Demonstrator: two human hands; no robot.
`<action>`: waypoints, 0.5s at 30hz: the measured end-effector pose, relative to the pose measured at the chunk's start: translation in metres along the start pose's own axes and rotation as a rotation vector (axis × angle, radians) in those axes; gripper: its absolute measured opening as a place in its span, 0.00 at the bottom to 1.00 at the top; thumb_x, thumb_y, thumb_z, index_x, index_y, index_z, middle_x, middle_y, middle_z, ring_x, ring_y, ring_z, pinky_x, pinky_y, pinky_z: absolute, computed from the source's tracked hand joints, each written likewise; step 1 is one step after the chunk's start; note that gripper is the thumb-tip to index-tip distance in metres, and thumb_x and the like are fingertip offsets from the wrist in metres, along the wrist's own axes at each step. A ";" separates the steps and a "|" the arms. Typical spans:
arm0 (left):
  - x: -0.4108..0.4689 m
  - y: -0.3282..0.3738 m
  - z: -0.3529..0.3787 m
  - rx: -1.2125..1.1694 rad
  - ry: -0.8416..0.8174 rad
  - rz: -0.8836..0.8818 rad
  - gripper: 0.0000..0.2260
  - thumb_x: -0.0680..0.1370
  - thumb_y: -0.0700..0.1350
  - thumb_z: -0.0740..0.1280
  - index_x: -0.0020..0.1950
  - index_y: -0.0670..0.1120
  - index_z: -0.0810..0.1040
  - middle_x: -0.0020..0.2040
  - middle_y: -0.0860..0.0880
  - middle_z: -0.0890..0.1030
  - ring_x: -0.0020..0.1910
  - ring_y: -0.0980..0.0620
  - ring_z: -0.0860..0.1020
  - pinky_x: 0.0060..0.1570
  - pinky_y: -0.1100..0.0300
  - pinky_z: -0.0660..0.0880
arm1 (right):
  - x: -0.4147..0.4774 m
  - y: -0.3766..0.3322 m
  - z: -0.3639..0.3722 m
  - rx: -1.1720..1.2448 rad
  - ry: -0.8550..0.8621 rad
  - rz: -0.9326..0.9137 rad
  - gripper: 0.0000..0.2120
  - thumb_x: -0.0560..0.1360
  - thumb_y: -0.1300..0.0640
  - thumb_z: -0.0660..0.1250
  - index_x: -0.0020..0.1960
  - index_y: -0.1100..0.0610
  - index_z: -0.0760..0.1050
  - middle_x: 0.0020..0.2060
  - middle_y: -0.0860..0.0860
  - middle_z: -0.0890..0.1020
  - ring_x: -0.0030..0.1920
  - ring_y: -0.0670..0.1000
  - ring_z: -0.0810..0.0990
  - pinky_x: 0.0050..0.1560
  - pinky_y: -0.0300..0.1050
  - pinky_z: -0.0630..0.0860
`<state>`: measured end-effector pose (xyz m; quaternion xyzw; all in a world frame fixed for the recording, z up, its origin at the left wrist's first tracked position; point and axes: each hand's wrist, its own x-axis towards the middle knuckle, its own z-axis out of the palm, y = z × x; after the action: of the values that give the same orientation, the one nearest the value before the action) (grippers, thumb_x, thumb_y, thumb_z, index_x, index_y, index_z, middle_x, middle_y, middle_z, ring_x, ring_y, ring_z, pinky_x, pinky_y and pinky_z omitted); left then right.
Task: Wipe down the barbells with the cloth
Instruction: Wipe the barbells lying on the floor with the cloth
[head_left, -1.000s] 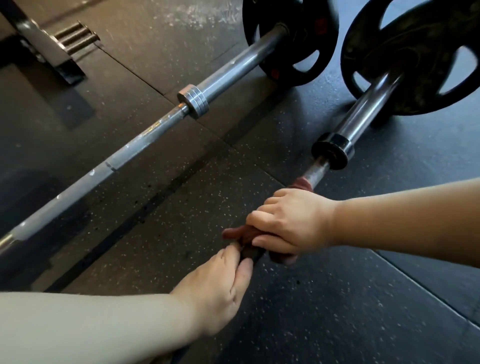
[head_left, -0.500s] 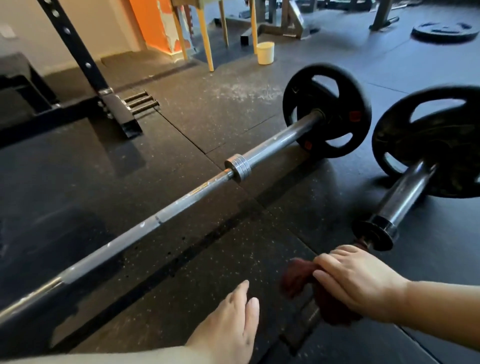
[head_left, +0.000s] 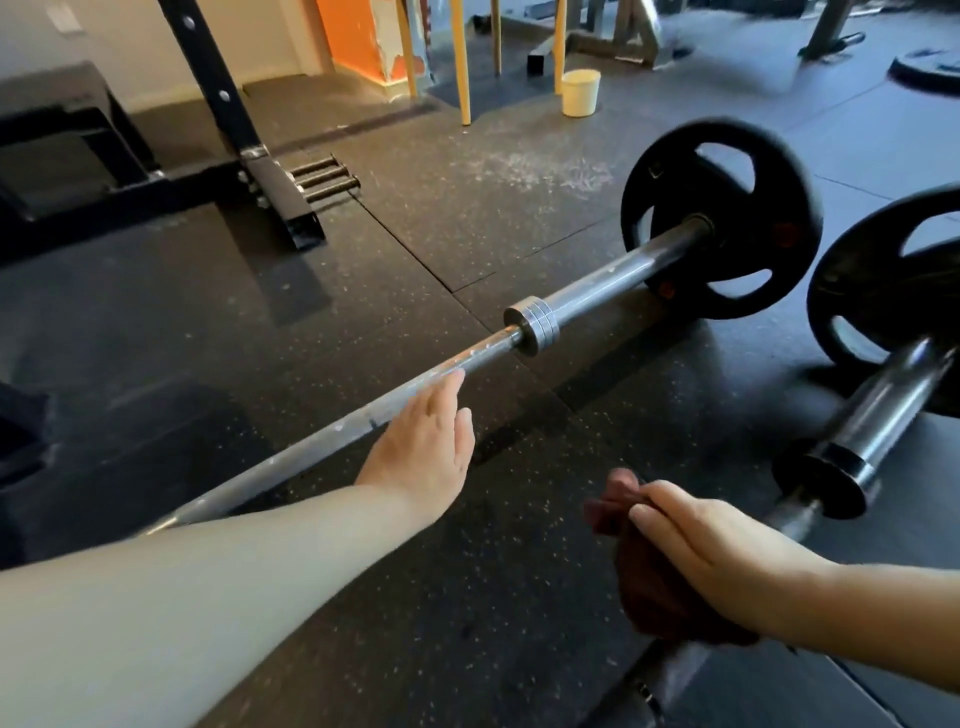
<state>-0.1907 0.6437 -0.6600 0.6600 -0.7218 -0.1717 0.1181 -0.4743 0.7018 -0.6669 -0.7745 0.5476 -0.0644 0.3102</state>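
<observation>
Down on the rubber gym floor (head_left: 467, 208) two barbells lie side by side, and we read this as a changeover between them. Our right hand (head_left: 711, 551) sits low over the near barbell (head_left: 878, 405), just this side of its black collar (head_left: 826, 478), its fingers (head_left: 662, 512) curled over the dark red cloth (head_left: 649, 592) and pinching it into a bunch. Whether the cloth touches the shaft beneath we cannot tell, since hand and cloth hide that stretch. Our left hand (head_left: 421, 447) is stretched toward the far barbell (head_left: 311, 447), fingers (head_left: 441, 397) straight and pressed together, holding nothing, the tips at the grey shaft short of its ringed collar (head_left: 535, 325); contact is not certain. That shaft shows pale flecks and smears, chalk perhaps, so it looks unwiped. Next, we judge, the cloth has to cross the gap, wrap round the far shaft beside the left hand and run along it, with the left hand steadying the bar so it does not roll on its plate (head_left: 722, 218). As for writing, we can read none: that plate carries a raised mark and a reddish spot, both too blurred to make out, and the pale bucket (head_left: 580, 92) is plain.
</observation>
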 end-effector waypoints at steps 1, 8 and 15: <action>0.007 -0.007 -0.005 0.019 0.059 0.035 0.23 0.87 0.51 0.51 0.82 0.47 0.56 0.80 0.46 0.63 0.78 0.49 0.63 0.77 0.54 0.60 | 0.010 -0.009 -0.002 0.077 0.048 0.012 0.23 0.76 0.33 0.48 0.52 0.50 0.70 0.41 0.46 0.82 0.42 0.46 0.80 0.49 0.44 0.74; 0.044 -0.047 -0.019 0.272 0.060 -0.002 0.26 0.87 0.52 0.49 0.83 0.43 0.53 0.82 0.44 0.56 0.82 0.47 0.52 0.80 0.54 0.49 | 0.112 -0.082 -0.014 0.308 0.267 -0.078 0.10 0.86 0.46 0.53 0.54 0.49 0.69 0.40 0.43 0.79 0.38 0.38 0.78 0.37 0.36 0.71; 0.055 -0.046 -0.015 0.303 0.035 -0.117 0.23 0.86 0.55 0.48 0.73 0.43 0.68 0.70 0.44 0.74 0.69 0.46 0.73 0.68 0.50 0.70 | 0.218 -0.106 0.035 -0.208 0.179 -0.106 0.19 0.87 0.53 0.53 0.77 0.55 0.62 0.76 0.53 0.66 0.79 0.57 0.58 0.79 0.53 0.54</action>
<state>-0.1479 0.5848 -0.6677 0.7139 -0.6978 -0.0559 0.0195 -0.2875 0.5452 -0.6886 -0.8213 0.5353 -0.0926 0.1743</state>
